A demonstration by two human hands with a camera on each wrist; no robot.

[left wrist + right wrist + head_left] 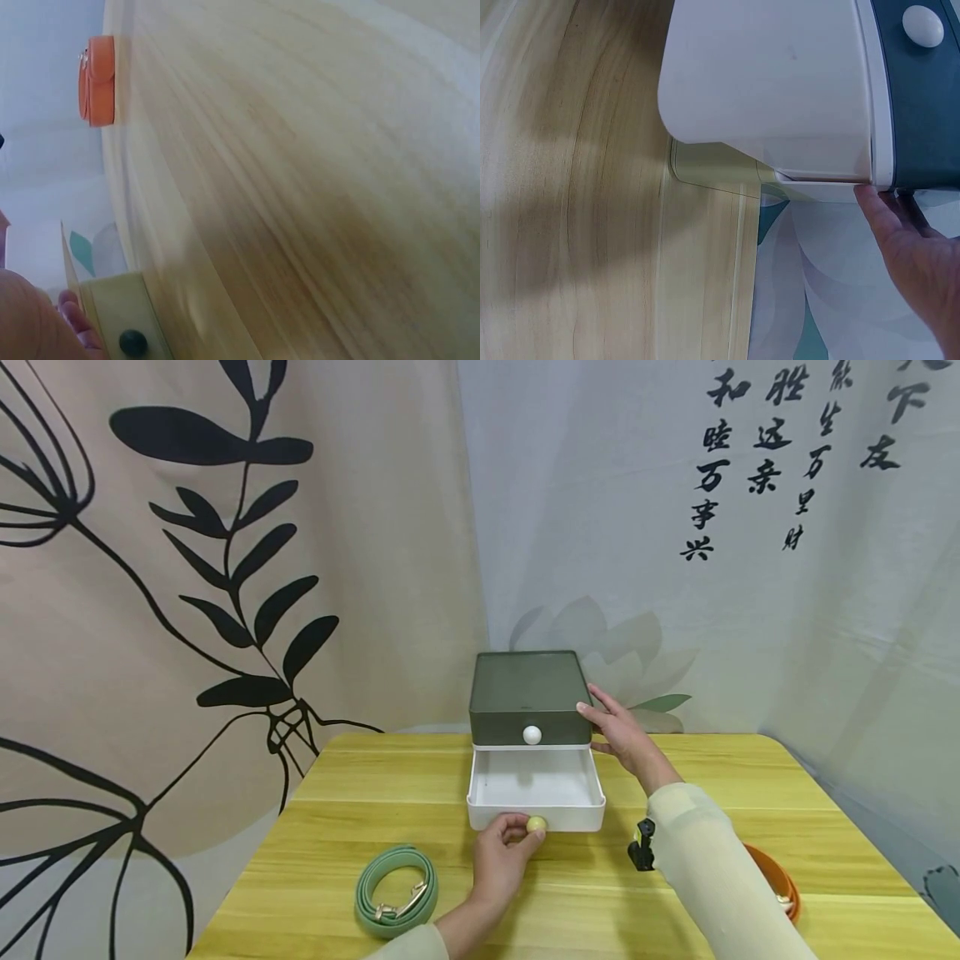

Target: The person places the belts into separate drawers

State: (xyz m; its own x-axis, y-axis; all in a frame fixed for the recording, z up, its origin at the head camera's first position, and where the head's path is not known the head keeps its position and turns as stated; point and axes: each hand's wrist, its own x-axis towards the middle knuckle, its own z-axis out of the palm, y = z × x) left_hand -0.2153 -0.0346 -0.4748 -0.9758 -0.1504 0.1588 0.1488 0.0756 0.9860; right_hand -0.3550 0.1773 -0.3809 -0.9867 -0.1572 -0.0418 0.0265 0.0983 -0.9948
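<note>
A small tiered drawer box stands at the table's back edge, with a dark green top tier (pixel 528 693) and a white knob (pixel 532 735). Its white middle drawer (pixel 536 777) is pulled out and looks bare inside. My left hand (pixel 501 858) pinches that drawer's yellow-green knob (pixel 536 824) between thumb and fingers. Below it, the left wrist view shows a yellow-green tier (pixel 120 304) with a dark knob (pixel 133 343). My right hand (pixel 624 737) rests against the box's right side, fingers extended; in the right wrist view a fingertip (pixel 870 196) touches the white tier's edge.
A coiled green belt (pixel 396 891) with a gold-coloured buckle lies left of my left forearm. Past the right sleeve, an orange item (pixel 780 881) is partly hidden; it looks coiled. A small black device (pixel 642 845) sits by that sleeve. A printed curtain (pixel 390 568) hangs behind the table.
</note>
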